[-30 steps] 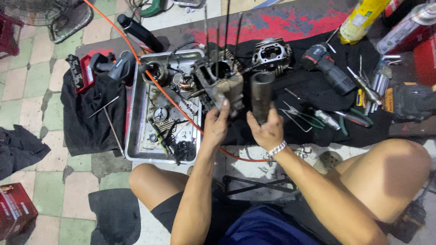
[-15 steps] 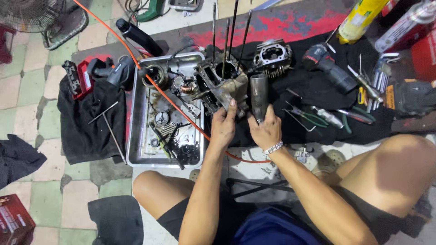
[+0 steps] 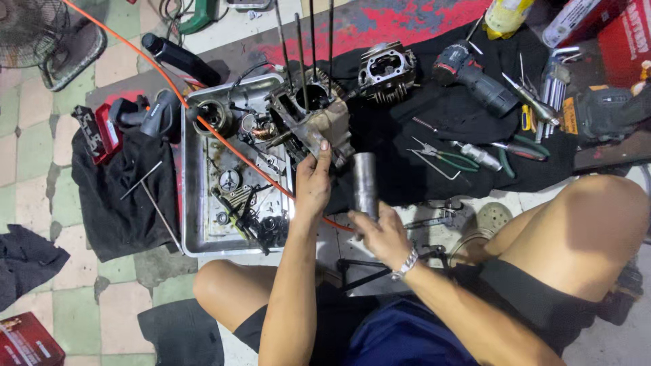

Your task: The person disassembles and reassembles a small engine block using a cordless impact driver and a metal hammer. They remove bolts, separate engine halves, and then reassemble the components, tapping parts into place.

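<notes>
My left hand (image 3: 313,184) grips the lower side of a grimy engine crankcase (image 3: 313,122) that rests on the tray's right edge. Long thin studs (image 3: 303,47) stick up from the crankcase. My right hand (image 3: 381,234) holds a grey metal cylinder sleeve (image 3: 365,181) upright by its lower end, just right of the crankcase. A finned cylinder head (image 3: 388,71) lies on the black cloth behind.
A metal tray (image 3: 196,234) with several small engine parts sits at left, crossed by an orange hose (image 3: 224,139). A cordless drill (image 3: 475,78), pliers (image 3: 444,157) and screwdrivers (image 3: 525,146) lie on the black cloth. My bare knees flank the work. A fan (image 3: 41,34) stands far left.
The view has shifted and come closer. My right hand has lowered the sleeve slightly and now holds it from its bottom end. My left hand stays on the crankcase.
</notes>
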